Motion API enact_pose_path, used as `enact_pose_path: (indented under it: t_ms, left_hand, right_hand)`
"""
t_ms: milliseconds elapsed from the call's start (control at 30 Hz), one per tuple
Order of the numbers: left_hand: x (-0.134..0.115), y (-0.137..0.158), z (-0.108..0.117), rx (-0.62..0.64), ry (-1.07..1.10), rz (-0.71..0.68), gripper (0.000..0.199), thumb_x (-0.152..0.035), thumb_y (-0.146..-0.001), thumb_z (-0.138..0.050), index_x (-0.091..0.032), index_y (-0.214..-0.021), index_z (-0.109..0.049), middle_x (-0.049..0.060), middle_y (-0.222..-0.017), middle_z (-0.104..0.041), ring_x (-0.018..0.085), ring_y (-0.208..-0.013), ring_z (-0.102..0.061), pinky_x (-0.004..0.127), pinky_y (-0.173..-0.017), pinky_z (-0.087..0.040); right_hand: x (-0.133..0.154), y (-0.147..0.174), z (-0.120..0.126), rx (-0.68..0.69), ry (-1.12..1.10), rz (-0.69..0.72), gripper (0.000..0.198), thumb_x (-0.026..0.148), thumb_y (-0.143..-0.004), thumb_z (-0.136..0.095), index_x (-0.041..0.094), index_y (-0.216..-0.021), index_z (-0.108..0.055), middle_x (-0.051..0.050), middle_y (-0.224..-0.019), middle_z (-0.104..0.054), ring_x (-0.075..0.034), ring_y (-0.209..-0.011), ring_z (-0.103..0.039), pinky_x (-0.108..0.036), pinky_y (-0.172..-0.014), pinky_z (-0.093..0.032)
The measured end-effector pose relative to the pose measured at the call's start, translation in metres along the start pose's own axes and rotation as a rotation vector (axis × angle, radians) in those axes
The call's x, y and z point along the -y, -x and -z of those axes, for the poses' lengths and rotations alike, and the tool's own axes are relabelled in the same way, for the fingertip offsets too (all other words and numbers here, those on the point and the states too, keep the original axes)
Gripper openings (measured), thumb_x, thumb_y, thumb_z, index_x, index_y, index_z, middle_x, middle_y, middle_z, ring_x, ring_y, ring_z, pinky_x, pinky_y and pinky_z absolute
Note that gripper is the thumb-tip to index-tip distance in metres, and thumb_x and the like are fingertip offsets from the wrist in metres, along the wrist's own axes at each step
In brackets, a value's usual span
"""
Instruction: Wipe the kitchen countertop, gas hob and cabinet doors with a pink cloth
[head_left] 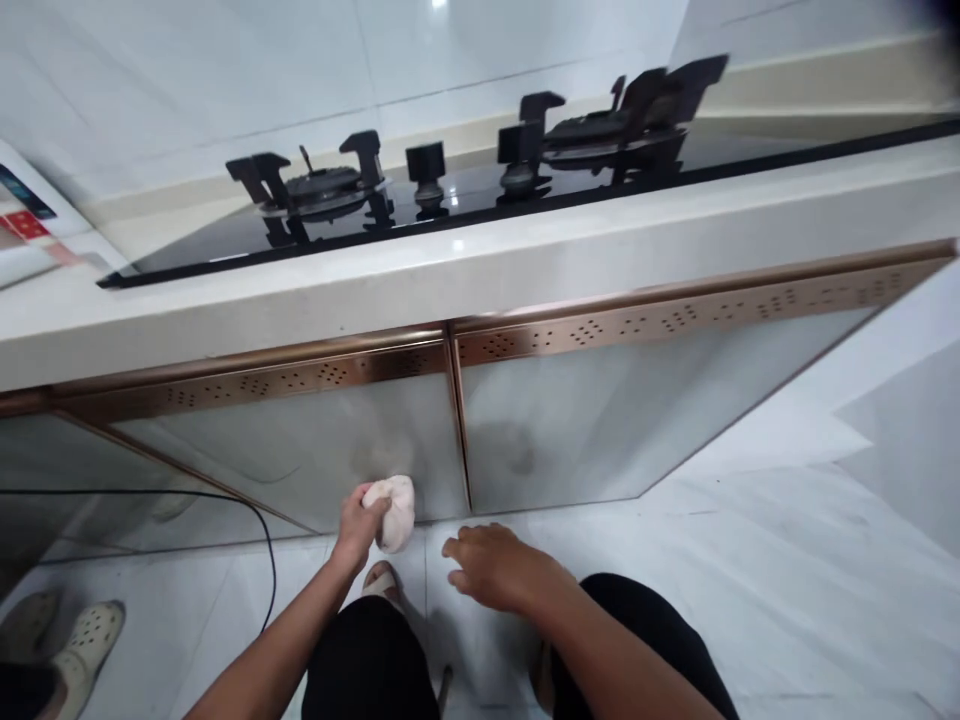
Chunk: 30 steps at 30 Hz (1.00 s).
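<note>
A bunched, pale pinkish-white cloth point(395, 512) is gripped in my left hand point(358, 522), thumb across its near side. It is held low, in front of the bottom of the left glass cabinet door point(300, 430). To the right, my right hand point(484, 562) hangs over the floor between my knees and the cabinet. Its fingers are slightly curled and apart, with nothing in them. The right cabinet door point(570, 430) is shut, with a copper-coloured frame and a perforated strip along its top.
Above the doors, a black gas hob point(465, 200) with two burners and two knobs sits in the white countertop point(420, 270). A black cable point(262, 530) runs across the left side. At lower left, another person's foot wears a cream clog point(94, 635) on the marbled floor point(787, 590).
</note>
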<state>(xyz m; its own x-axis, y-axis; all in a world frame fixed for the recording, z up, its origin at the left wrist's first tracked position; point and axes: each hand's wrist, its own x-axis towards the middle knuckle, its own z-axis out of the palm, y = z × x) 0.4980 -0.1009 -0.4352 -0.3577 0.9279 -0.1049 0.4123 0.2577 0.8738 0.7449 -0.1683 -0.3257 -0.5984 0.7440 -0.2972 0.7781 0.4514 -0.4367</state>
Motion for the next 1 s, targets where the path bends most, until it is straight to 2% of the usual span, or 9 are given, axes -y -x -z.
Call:
enact_pose_path:
  t_ms: [133,233,367,500,600,700,767,867,1000]
  left_hand:
    - [-0.060,0.012,-0.008,0.001,0.090,-0.101,0.040,-0.042,-0.064,-0.069,-0.016,-0.095,-0.067,0.002,-0.083,-0.065,0.018,-0.076,-0.061,0.031,-0.072,-0.052]
    - [-0.092,0.025,-0.023,-0.006,0.150,-0.165,0.042,-0.041,-0.064,-0.070,-0.018,-0.099,-0.067,0.002,-0.089,-0.065,0.017,-0.081,-0.062,0.030,-0.074,-0.052]
    - [-0.118,0.041,-0.034,-0.019,0.229,-0.210,0.051,-0.042,-0.068,-0.069,-0.020,-0.113,-0.061,0.004,-0.104,-0.065,0.017,-0.091,-0.062,0.028,-0.079,-0.052]
    - [-0.128,0.052,-0.036,0.021,0.282,-0.218,0.063,-0.049,-0.075,-0.064,-0.020,-0.129,-0.050,0.006,-0.111,-0.065,0.016,-0.092,-0.064,0.026,-0.077,-0.052]
    - [-0.127,0.054,-0.036,0.113,0.247,-0.202,0.051,-0.053,-0.077,-0.061,-0.017,-0.113,-0.062,0.006,-0.100,-0.070,0.017,-0.086,-0.064,0.027,-0.076,-0.053]
    - [-0.122,0.051,-0.032,0.151,0.181,-0.180,0.045,-0.055,-0.081,-0.057,-0.017,-0.101,-0.070,0.007,-0.092,-0.070,0.020,-0.090,-0.064,0.032,-0.082,-0.052]
    - [-0.120,0.047,-0.024,0.106,0.130,-0.165,0.041,-0.054,-0.082,-0.057,-0.019,-0.099,-0.072,0.008,-0.097,-0.069,0.024,-0.105,-0.060,0.037,-0.095,-0.049]
    - [-0.118,0.046,-0.009,-0.031,0.062,-0.144,0.038,-0.048,-0.080,-0.062,-0.023,-0.106,-0.069,0.011,-0.120,-0.058,0.031,-0.130,-0.042,0.049,-0.112,-0.034]
    - [-0.119,0.054,0.002,-0.374,-0.014,-0.318,0.043,-0.043,-0.083,-0.062,-0.025,-0.122,-0.058,0.011,-0.136,-0.036,0.030,-0.136,-0.033,0.056,-0.116,-0.026]
  right_hand:
    - [0.004,-0.001,0.004,-0.102,-0.081,-0.019,0.029,0.026,-0.087,-0.060,0.020,-0.113,-0.071,-0.013,-0.112,-0.072,-0.027,-0.103,-0.068,-0.038,-0.086,-0.049]
    - [-0.010,0.000,0.020,-0.187,-0.135,-0.116,0.024,0.028,-0.086,-0.062,0.020,-0.106,-0.073,-0.013,-0.106,-0.073,-0.029,-0.099,-0.070,-0.040,-0.085,-0.051]
    - [-0.040,-0.001,0.037,-0.351,-0.209,-0.285,0.046,0.043,-0.098,-0.045,0.012,-0.127,-0.061,-0.023,-0.120,-0.066,-0.034,-0.112,-0.065,-0.049,-0.092,-0.049]
    - [-0.053,-0.017,0.022,-0.442,-0.773,-0.152,0.066,0.057,-0.092,-0.054,0.014,-0.141,-0.045,-0.020,-0.134,-0.060,-0.028,-0.120,-0.060,-0.044,-0.101,-0.046]
    - [-0.042,-0.040,-0.001,-0.503,-1.231,-0.029,0.066,0.056,-0.084,-0.065,0.019,-0.135,-0.046,-0.014,-0.134,-0.060,-0.024,-0.119,-0.059,-0.040,-0.101,-0.047]
    - [-0.021,-0.064,-0.022,-0.589,-1.567,-0.042,0.073,0.054,-0.071,-0.078,0.023,-0.127,-0.044,-0.011,-0.132,-0.060,-0.023,-0.116,-0.060,-0.038,-0.095,-0.051]
    - [-0.004,-0.080,-0.031,-0.589,-1.695,-0.065,0.074,0.053,-0.068,-0.079,0.025,-0.126,-0.042,-0.009,-0.129,-0.062,-0.023,-0.110,-0.064,-0.037,-0.088,-0.054]
    - [0.021,-0.105,-0.042,-0.565,-1.902,-0.091,0.066,0.051,-0.069,-0.074,0.026,-0.124,-0.044,-0.006,-0.121,-0.066,-0.022,-0.100,-0.067,-0.035,-0.078,-0.056]
    - [0.047,-0.131,-0.051,-0.562,-2.039,-0.147,0.053,0.049,-0.077,-0.063,0.026,-0.122,-0.048,-0.003,-0.114,-0.068,-0.021,-0.094,-0.068,-0.031,-0.072,-0.056]
